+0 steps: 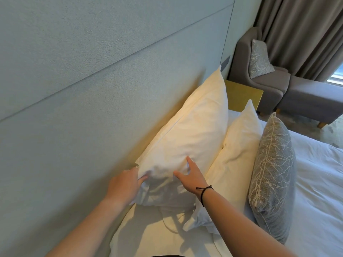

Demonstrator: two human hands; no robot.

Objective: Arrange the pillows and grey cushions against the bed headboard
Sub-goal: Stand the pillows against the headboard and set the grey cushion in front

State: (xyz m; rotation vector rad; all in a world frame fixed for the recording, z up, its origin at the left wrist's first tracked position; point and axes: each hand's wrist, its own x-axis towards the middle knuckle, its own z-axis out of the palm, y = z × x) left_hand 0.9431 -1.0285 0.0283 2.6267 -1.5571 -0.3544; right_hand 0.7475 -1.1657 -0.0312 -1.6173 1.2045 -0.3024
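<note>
Two plump white pillows stand against the pale grey-green padded headboard [92, 80]: the rear white pillow [191, 127] leans on it, and the front white pillow [239, 151] rests on that, its lower end hidden behind the right forearm. A grey cushion with pale branch stitching [272, 175] stands edge-on in front. The left hand [126, 184] grips the rear pillow's near corner, fingertips buried in fabric; the right hand [191, 177] presses it, fingers spread.
</note>
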